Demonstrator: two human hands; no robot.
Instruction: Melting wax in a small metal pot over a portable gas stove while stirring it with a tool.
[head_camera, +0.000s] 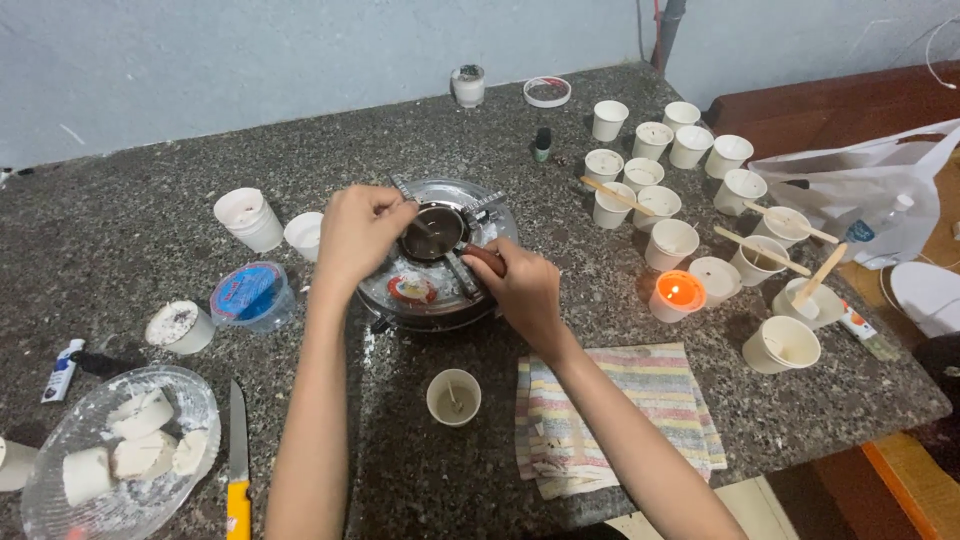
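A small dark melting pot sits on one round metal stove in the middle of the stone surface. The right hand has its fingers closed around the pot's brown handle. The left hand pinches a thin stirring tool, its tip inside the pot. One paper cup with a wick stands near the front edge, one striped cloth beside it, one lit candle further right, one yellow-handled knife at left

Speckled stone countertop, matt; shiny metal stove; paper cups; striped cloth towel; wooden sticks.
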